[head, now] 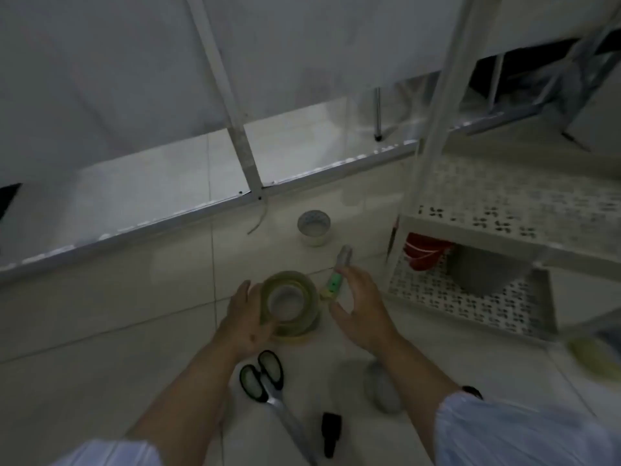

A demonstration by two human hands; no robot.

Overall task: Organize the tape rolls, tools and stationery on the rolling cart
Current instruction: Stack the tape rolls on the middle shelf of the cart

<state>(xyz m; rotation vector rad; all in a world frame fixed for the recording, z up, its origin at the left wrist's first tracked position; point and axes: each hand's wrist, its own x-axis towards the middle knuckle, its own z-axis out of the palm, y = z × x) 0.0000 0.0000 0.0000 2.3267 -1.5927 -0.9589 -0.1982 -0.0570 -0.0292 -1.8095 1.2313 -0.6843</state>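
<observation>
Tape roll [289, 302] is the thing in hand: big yellowish roll, on or just above the floor [100, 314], well left of the cart [504, 230] and in front of its lower shelf [470, 297]. Looks like two rolls stacked; blur makes that uncertain.

Left hand [247, 317] touches the roll's left side, fingers [242, 290] curled onto the rim, so clamped on it, though grip depth isn't visible. Right hand [361, 307] is just right of the roll, fingers spread and loose, holding nothing I can confirm.

Judgement, step: lifting the roll to put it on the cart.
- Bring the right hand onto the far side and lift two-handed; if it is a stack, a one-sided grip may let the lower roll slip.
- Keep it flat.
- Lower shelf already holds a red tub [425, 255] and a grey block [484, 270]; aim for the bare front part or the middle shelf [521, 210].
- Watch the green marker [336, 277], touching or just right of the roll: it may get knocked and roll off.

Also near the roll: white cup [314, 227] behind it, scissors [265, 375] in front, small black item [331, 432] beyond those, grey lump [383, 388] under the right forearm.

Writing: none legible. Marker shows dark spots on green only; too blurred to read any brand.
</observation>
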